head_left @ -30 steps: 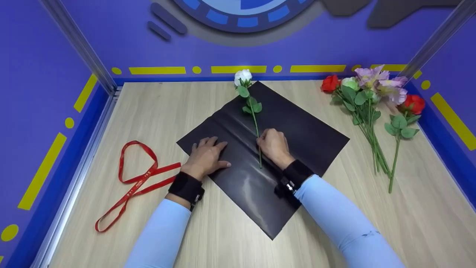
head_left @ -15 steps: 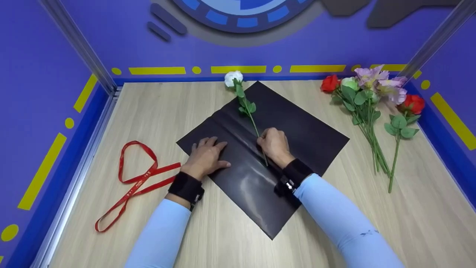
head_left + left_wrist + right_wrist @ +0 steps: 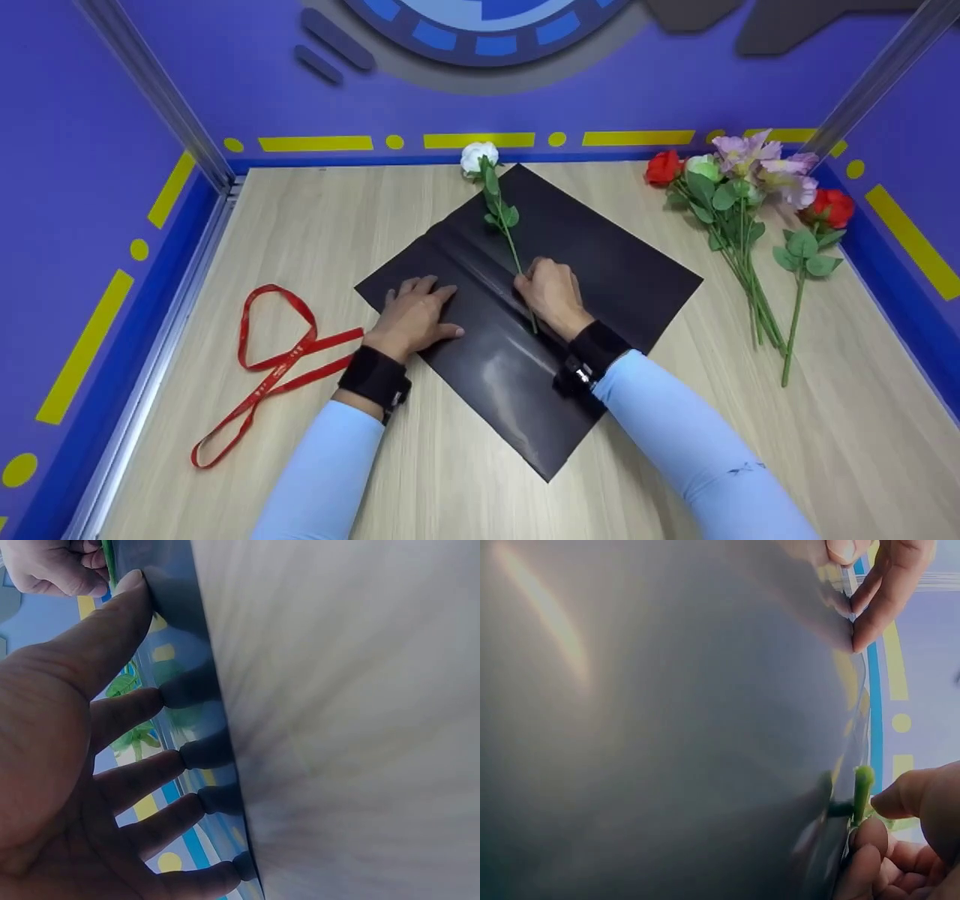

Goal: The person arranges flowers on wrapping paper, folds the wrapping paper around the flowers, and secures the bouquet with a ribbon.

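Observation:
A white artificial rose (image 3: 479, 160) with green leaves lies over a square black wrapping sheet (image 3: 615, 262), its bloom past the sheet's upper left edge. Near the lower end of its stem, my right hand (image 3: 553, 295) pinches it between thumb and curled fingers. In the right wrist view the cut stem end (image 3: 863, 784) pokes out beside the thumb. My left hand (image 3: 415, 319) rests on the sheet's left part with fingers spread. The left wrist view shows its fingertips (image 3: 225, 877) pressing on the glossy sheet near its edge.
Left of the sheet lies a looped red ribbon (image 3: 277, 367). On the right are several artificial flowers: a bunch with a purple bloom (image 3: 750, 157) and a separate red rose (image 3: 829, 208). Blue panels (image 3: 480, 105) wall in the wooden table (image 3: 315, 217) at the back and sides.
The white rose's bloom has swung left, then slightly back right, while its stem end has shifted a little right. My left hand has stayed in place on the sheet.

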Demonstrator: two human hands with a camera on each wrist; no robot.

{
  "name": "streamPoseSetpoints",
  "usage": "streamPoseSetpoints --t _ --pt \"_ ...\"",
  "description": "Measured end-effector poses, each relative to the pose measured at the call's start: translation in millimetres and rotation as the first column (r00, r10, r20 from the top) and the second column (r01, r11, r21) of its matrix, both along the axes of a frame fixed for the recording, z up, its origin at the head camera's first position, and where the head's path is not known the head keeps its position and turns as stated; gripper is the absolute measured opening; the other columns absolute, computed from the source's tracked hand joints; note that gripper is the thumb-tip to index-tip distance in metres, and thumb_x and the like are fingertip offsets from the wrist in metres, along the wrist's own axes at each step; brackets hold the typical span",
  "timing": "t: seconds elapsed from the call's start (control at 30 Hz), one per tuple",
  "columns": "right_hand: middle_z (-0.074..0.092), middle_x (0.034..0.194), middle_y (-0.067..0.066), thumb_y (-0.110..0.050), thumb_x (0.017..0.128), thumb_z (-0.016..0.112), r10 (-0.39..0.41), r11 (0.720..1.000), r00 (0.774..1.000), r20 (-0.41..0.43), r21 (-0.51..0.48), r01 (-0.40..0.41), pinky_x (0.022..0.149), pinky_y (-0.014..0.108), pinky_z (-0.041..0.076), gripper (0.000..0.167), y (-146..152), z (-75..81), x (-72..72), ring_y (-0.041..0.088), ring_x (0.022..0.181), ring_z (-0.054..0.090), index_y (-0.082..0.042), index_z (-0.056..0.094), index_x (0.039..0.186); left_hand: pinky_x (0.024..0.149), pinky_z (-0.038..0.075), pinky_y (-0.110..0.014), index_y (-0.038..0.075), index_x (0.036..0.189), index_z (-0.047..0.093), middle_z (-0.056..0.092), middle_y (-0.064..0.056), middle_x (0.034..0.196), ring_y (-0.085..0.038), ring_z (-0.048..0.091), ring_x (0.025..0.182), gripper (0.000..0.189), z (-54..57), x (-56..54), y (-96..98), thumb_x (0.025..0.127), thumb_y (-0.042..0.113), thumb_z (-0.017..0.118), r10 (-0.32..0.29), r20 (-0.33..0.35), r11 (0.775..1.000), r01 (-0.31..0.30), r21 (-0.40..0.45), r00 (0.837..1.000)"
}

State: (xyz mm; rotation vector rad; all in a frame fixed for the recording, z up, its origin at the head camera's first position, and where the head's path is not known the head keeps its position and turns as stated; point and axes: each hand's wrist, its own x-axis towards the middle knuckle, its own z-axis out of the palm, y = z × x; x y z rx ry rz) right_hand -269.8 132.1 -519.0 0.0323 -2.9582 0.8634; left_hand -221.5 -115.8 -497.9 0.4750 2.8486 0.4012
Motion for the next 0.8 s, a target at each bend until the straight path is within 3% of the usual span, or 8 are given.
streamPoseSetpoints --t 0.17,0.33,0.6,0.8 --pt "0.069 0.078 0.004 -0.030 0.091 0.065 -0.009 1.000 1.000 -0.009 -0.007 0.009 0.073 0.046 0.056 0.021 4.4 3.5 3.7 0.030 0.075 0.068 -0.015 0.067 0.078 0.116 0.025 -0.071 0.018 0.157 0.047 0.036 -0.017 0.163 -0.043 0.029 0.151 0.078 -0.9 -1.6 0.9 0.092 0.052 0.074 0.005 0.002 1.000 -0.005 0.000 1.000" --pt "0.072 0.085 0.009 -0.031 0.095 0.065 0.004 1.000 0.999 -0.044 0.000 -0.004 0.073 0.047 0.056 0.023 20.3 12.1 12.8 0.032 0.078 0.069 -0.010 0.070 0.088 0.116 0.025 -0.072 0.019 0.157 0.047 0.036 -0.017 0.164 -0.043 0.029 0.151 0.079 1.2 -3.5 2.4 0.091 0.052 0.075 0.016 0.027 1.000 -0.016 -0.005 1.000" --pt "0.076 0.088 0.010 -0.024 0.095 0.066 -0.013 1.000 0.984 -0.176 -0.030 0.008 0.074 0.048 0.057 0.020 75.4 22.8 31.6 0.030 0.080 0.072 -0.005 0.073 0.096 0.113 0.027 -0.075 0.016 0.152 0.053 0.041 -0.020 0.158 -0.047 0.031 0.147 0.080 9.0 -7.4 6.2 0.086 0.051 0.081 0.017 0.018 1.000 -0.017 -0.007 1.000" --pt "0.074 0.087 0.018 -0.018 0.096 0.067 -0.062 0.998 0.961 -0.269 -0.016 0.060 0.072 0.052 0.055 0.020 126.4 23.3 44.3 0.037 0.078 0.071 0.001 0.073 0.097 0.111 0.032 -0.072 0.015 0.150 0.055 0.042 -0.021 0.156 -0.046 0.034 0.145 0.077 7.9 -7.4 9.7 0.086 0.050 0.080 -0.006 -0.006 1.000 0.006 0.003 1.000"
